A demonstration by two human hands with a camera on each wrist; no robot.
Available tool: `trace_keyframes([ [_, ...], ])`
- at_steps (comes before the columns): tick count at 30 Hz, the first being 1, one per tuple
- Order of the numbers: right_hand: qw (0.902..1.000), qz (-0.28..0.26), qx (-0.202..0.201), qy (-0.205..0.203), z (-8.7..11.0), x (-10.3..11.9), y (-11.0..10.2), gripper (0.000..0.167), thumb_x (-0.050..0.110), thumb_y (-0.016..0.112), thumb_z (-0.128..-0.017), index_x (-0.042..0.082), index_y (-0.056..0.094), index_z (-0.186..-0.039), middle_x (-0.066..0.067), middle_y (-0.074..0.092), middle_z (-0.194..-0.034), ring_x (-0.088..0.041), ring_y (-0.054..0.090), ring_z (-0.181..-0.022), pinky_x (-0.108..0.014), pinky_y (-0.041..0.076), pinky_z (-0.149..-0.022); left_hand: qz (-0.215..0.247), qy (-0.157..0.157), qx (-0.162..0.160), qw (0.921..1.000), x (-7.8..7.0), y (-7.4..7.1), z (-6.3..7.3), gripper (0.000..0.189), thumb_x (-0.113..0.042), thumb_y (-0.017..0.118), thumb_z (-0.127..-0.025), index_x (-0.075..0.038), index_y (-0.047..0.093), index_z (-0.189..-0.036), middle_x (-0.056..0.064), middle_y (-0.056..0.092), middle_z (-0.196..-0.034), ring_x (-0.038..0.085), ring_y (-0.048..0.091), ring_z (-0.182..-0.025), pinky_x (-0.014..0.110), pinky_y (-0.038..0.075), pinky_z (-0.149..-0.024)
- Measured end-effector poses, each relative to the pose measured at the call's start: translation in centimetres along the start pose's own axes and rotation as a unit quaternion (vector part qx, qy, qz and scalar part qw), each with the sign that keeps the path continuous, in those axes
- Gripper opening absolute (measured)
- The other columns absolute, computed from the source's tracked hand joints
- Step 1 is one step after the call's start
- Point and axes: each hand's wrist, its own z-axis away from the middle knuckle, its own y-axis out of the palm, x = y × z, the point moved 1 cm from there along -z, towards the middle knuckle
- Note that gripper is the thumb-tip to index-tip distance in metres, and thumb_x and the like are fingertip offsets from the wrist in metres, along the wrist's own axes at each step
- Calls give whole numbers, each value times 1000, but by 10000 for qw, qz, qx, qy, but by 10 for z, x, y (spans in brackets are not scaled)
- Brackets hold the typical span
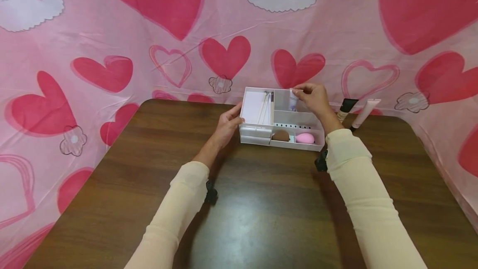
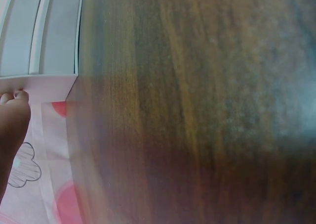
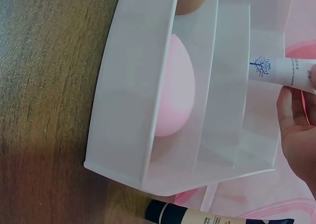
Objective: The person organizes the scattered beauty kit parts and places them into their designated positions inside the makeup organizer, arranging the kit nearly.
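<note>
A white makeup organizer (image 1: 257,139) stands toward the back of the table. My left hand (image 1: 227,125) holds its left side, fingers along the wall and thumb near the front top edge. With thumb and fingers my right hand (image 1: 314,96) pinches the upper end of a small white tube (image 1: 293,102) with a blue tree print, upright in the rear compartment. In the right wrist view the lower end of the tube (image 3: 276,69) is behind a divider. Front compartments hold a brown makeup sponge (image 1: 281,135) and a pink makeup sponge (image 1: 305,138). Thin brushes (image 1: 266,107) lie on the top left section.
Right of the organizer stand a black-capped beige tube (image 1: 347,107) and a pale pink tube (image 1: 366,113), partly behind my right forearm. Two small drawers (image 2: 55,33) face the front left. A pink heart-patterned cloth (image 1: 224,20) hangs behind the wooden table (image 1: 149,152).
</note>
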Motion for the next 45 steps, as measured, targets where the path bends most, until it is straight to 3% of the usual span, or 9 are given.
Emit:
trace_keyframes([
  [5,9999,81,67,-45,0,0,-1,32,17,71,-95,-8,72,-116,24,66,-80,3,56,-75,-6,49,-70,-24,-17,-42,10000,0,0,0,69,15,42,-90,7,26,-156,19,25,-168,26,38,-138,9,47,-93],
  [13,9997,226,107,49,0,2,1,33,20,69,-96,-4,72,-118,8,74,-93,3,56,-79,-6,49,-72,-42,-55,-39,10000,-1,0,1,69,15,42,-90,6,26,-157,17,24,-168,26,36,-142,9,47,-94],
  [20,9999,119,108,-22,0,4,0,32,18,69,-96,-6,72,-117,16,72,-88,5,56,-78,-5,49,-72,-96,-36,-26,9999,-1,1,1,70,14,42,-89,5,26,-157,17,24,-169,25,35,-143,12,45,-100],
  [26,9997,182,181,-16,2,4,-1,33,20,69,-96,-5,72,-118,9,74,-94,2,57,-82,-6,49,-74,3,4,-12,10000,-1,1,1,70,15,41,-89,7,25,-157,18,23,-168,25,35,-141,9,46,-94],
  [33,9995,157,182,-184,5,4,-7,33,19,70,-96,-5,71,-119,24,69,-88,6,58,-82,-6,48,-76,29,-3,-7,10000,-1,1,2,69,16,41,-90,7,25,-157,18,24,-168,25,36,-139,10,46,-94],
  [37,9983,488,276,-166,9,6,-14,35,23,68,-97,-1,71,-122,3,76,-103,10,58,-84,-5,47,-78,30,-17,-26,10000,-1,1,2,69,16,41,-90,6,26,-157,17,24,-169,25,36,-139,10,46,-94],
  [40,9969,690,376,-96,13,10,-22,37,27,66,-98,2,70,-125,-13,73,-120,6,58,-90,-6,47,-81,13,-7,-27,10000,-1,2,2,69,16,41,-90,6,25,-157,18,24,-169,25,37,-139,10,47,-94],
  [45,9953,816,512,125,19,17,-38,44,35,63,-100,8,65,-134,-10,68,-130,-6,57,-109,-14,47,-90,34,19,-41,10000,0,2,2,70,16,41,-89,7,24,-157,19,24,-168,25,37,-138,10,47,-93],
])
